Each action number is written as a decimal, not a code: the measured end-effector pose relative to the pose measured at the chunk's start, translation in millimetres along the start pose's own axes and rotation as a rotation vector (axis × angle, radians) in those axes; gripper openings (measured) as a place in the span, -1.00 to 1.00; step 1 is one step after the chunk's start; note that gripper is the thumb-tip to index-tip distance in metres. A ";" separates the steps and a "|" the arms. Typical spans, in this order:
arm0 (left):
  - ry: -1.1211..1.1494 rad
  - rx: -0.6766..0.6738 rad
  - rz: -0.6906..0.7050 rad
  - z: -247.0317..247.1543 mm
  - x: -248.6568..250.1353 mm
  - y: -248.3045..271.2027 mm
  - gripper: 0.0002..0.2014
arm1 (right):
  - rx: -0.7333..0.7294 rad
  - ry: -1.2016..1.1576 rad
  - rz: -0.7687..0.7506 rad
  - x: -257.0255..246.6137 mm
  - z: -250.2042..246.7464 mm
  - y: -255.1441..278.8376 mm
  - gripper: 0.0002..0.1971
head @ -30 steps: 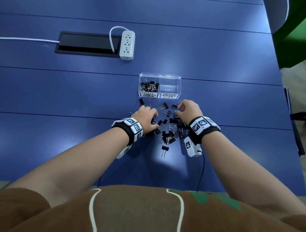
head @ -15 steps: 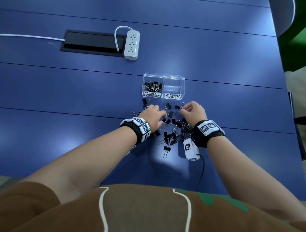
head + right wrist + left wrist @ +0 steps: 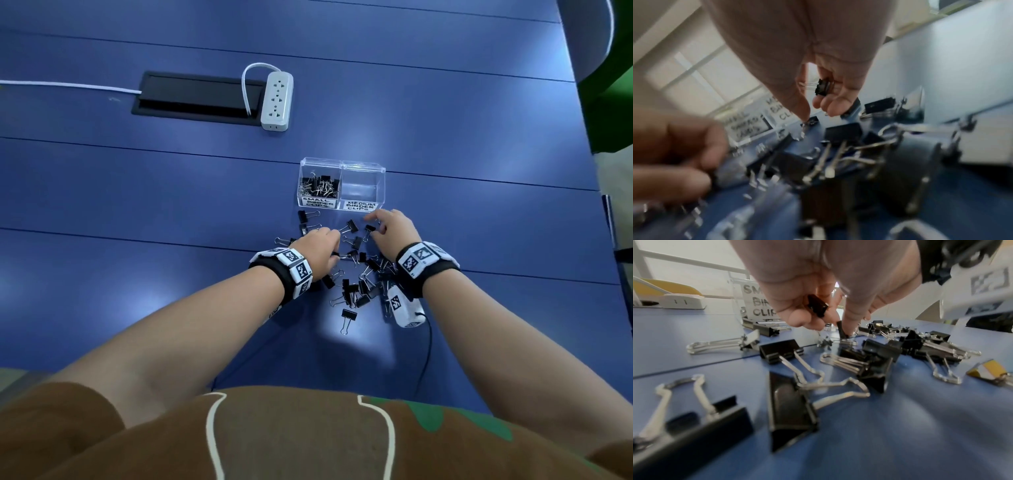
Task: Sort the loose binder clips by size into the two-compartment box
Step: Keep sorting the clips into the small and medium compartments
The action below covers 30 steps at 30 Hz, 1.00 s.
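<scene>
A clear two-compartment box (image 3: 342, 202) stands on the blue table; its left half, labelled small, holds several small binder clips (image 3: 318, 186), and its right half, labelled medium, looks empty. Loose black binder clips (image 3: 356, 281) lie in a pile in front of it. My left hand (image 3: 323, 248) hovers over the pile's left side, with a small clip (image 3: 817, 305) tucked in its curled fingers while its fingertips pinch another small clip (image 3: 842, 331) on the table. My right hand (image 3: 387, 228) keeps a small clip (image 3: 823, 86) in its curled fingers, the thumb tip touching a clip (image 3: 810, 123) below.
A white power strip (image 3: 276, 101) and a black cable hatch (image 3: 198, 99) lie at the back left. A black cable (image 3: 426, 356) runs from my right wrist toward the table's near edge. The table's right edge (image 3: 582, 113) is close, with a green chair beyond.
Both hands have crept a little forward over the pile, the right one nearer the box front. The left hand's fingertips have come down onto a clip.
</scene>
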<state>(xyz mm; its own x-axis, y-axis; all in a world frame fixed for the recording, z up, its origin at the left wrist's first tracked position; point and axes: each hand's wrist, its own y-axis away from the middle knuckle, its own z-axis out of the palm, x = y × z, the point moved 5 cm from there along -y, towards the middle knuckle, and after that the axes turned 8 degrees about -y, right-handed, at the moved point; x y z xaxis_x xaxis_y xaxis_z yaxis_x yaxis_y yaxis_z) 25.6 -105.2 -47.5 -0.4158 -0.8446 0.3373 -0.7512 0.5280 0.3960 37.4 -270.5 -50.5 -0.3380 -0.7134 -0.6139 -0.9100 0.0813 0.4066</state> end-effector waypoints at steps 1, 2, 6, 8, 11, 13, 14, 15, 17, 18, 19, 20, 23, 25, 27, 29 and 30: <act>0.028 0.021 -0.006 -4.2 -1.5 0.7 -0.85 | -0.019 0.057 -0.021 -0.8 2.5 -1.7 -0.70; 0.061 0.054 -0.015 -10.8 -2.9 1.5 -0.87 | -0.028 0.089 -0.036 -1.0 4.1 -2.2 -0.72; 0.192 0.199 -0.056 -47.4 -9.8 -3.3 -0.89 | -0.006 0.086 -0.063 -0.7 4.1 0.2 -0.81; 0.258 0.276 -0.095 -67.8 -15.7 -10.6 -0.91 | -0.010 0.101 -0.066 -3.3 3.9 2.8 -0.83; 0.329 0.347 -0.153 -93.3 -25.6 -23.0 -0.94 | -0.013 0.057 -0.045 -5.6 5.0 4.7 -0.85; 0.316 0.362 -0.156 -104.7 -30.2 -30.9 -0.94 | 0.014 -0.058 -0.020 -8.2 1.5 4.0 -0.86; 0.304 0.362 -0.160 -107.8 -32.9 -34.2 -0.94 | 0.033 -0.132 -0.014 -11.5 -1.6 3.0 -0.87; 0.294 0.358 -0.169 -108.9 -35.9 -37.1 -0.95 | 0.053 -0.200 -0.016 -16.3 -5.3 1.4 -0.88; 0.294 0.353 -0.197 -107.7 -42.4 -40.9 -0.92 | 0.089 -0.274 -0.034 -30.5 -14.2 -3.3 -0.86; 0.305 0.355 -0.213 -106.1 -45.4 -41.6 -0.90 | 0.107 -0.286 -0.045 -38.7 -18.7 -6.9 -0.83; 0.322 0.362 -0.228 -104.5 -48.2 -41.6 -0.89 | 0.123 -0.289 -0.054 -47.0 -22.7 -11.0 -0.82; 0.340 0.372 -0.240 -102.6 -50.1 -40.5 -0.88 | 0.135 -0.281 -0.065 -56.2 -26.4 -15.4 -0.81; 0.391 0.423 -0.257 -96.8 -51.8 -30.7 -0.87 | 0.160 -0.147 -0.125 -86.1 -29.8 -28.3 -0.81; 0.427 0.446 -0.261 -88.5 -50.1 -19.4 -0.87 | 0.132 -0.050 -0.150 -102.5 -23.0 -36.9 -0.76; 0.418 0.422 -0.258 -74.3 -46.0 -6.6 -0.87 | 0.074 0.027 -0.173 -114.5 -13.9 -42.9 -0.72; 0.381 0.352 -0.220 -55.2 -39.8 4.8 -0.86 | 0.034 0.058 -0.206 -119.9 -7.4 -44.5 -0.72; 0.362 0.304 -0.191 -44.6 -36.4 9.6 -0.86 | 0.033 0.043 -0.214 -119.9 -6.7 -43.0 -0.73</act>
<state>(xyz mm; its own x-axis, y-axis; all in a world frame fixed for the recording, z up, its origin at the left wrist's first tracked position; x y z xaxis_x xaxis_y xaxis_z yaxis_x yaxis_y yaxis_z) 56.4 -65.4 -17.9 -0.0932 -0.8103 0.5785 -0.9339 0.2725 0.2313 118.7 -193.2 10.1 -0.1260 -0.7459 -0.6541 -0.9674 -0.0535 0.2474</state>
